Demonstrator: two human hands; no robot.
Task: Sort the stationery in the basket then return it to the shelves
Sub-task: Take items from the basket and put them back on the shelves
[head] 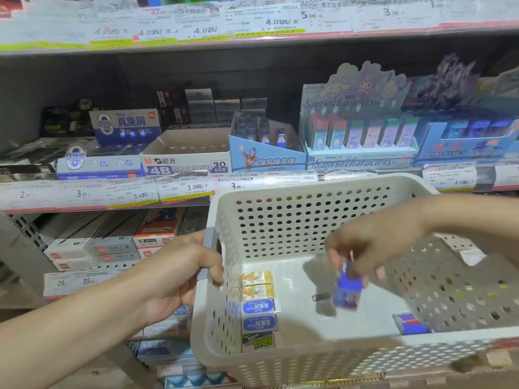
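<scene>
The left hand [179, 273] has its grip clenched on the grey handle at the left end of a white perforated basket [314, 217], lower right of the frame. The right hand [373, 242] pinches a small blue eraser pack [348, 290] above the basket floor, blurred. Along the basket's left wall lie a row of erasers [258, 307], two with orange wrappers, two blue. On the shelf behind, mid-frame, a box reads "M&G 4B ERASER 30 PCS" [185, 164]; right of it, a "Sanrio characters" display [359, 130].
</scene>
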